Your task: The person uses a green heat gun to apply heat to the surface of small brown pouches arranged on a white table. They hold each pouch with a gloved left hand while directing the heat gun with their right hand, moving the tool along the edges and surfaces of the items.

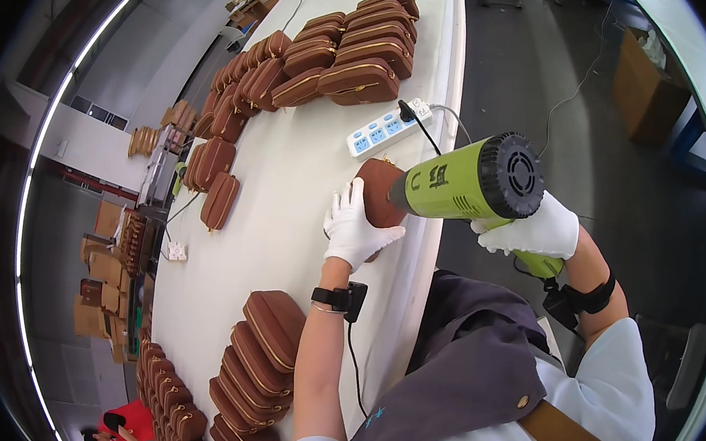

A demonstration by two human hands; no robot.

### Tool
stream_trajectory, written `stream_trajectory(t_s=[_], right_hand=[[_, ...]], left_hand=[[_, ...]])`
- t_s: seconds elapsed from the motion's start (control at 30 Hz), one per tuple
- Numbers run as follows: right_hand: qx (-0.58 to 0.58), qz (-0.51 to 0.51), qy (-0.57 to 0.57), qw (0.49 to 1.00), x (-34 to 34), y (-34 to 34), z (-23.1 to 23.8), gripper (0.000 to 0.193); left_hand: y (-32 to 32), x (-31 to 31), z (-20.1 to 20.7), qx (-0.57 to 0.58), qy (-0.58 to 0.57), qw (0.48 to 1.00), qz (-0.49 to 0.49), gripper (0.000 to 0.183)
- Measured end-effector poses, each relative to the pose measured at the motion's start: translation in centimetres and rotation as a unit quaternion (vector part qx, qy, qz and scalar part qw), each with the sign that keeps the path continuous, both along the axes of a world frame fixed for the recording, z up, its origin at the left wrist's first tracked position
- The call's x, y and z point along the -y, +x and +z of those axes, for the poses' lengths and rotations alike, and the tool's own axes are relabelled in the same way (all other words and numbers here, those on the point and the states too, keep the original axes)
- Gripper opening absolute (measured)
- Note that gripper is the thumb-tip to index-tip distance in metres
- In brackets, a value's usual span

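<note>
A green heat gun (459, 181) with a black vented rear cap is in my right hand (548, 229), white-gloved and wrapped round its handle. The nozzle points left, right up against a brown zip pouch (379, 191); the heat gun's body covers part of it. My left hand (354, 227), also in a white glove, holds the pouch from its left and near side, fingers along it and thumb stretched to the right. The pouch sits close to the right edge of the white table (286, 206).
A white power strip (378, 134) with a black plug lies beyond the pouch. Rows of brown pouches (366, 81) stand farther up the table, and stacked pouches (259, 356) lie near my left forearm. Another person in red (130, 422) is at lower left. A cardboard box (648, 87) stands right.
</note>
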State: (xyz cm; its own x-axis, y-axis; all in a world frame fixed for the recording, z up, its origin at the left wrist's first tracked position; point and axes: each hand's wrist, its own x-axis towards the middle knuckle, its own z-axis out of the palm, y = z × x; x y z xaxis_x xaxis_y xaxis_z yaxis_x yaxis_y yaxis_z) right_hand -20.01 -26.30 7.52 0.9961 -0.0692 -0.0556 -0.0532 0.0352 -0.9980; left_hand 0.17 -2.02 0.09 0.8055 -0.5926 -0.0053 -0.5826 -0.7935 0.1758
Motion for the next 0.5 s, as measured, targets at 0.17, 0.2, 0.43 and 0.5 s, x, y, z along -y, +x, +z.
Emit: stream_trajectory(t_s=[0.17,0.2,0.43,0.5], right_hand=[[0.001,-0.044,0.013,0.999,0.0,2.0,-1.2,0.025],[0.004,-0.051,0.018,0.999,-0.2,2.2,-1.3,0.026],[0.003,-0.024,0.101,0.995,0.3,0.0,-1.5,0.037],[0.008,-0.049,0.119,0.992,0.3,0.1,-2.2,0.038]], left_hand=[[-0.4,0.7,1.1,-0.024,0.076,0.996,0.035,0.112],[0.6,0.1,1.0,-0.05,0.026,0.998,0.032,0.109],[4.8,-5.4,3.1,-0.427,-0.252,0.866,0.067,0.072],[4.6,-6.8,3.3,-0.447,-0.292,0.84,0.1,0.058]])
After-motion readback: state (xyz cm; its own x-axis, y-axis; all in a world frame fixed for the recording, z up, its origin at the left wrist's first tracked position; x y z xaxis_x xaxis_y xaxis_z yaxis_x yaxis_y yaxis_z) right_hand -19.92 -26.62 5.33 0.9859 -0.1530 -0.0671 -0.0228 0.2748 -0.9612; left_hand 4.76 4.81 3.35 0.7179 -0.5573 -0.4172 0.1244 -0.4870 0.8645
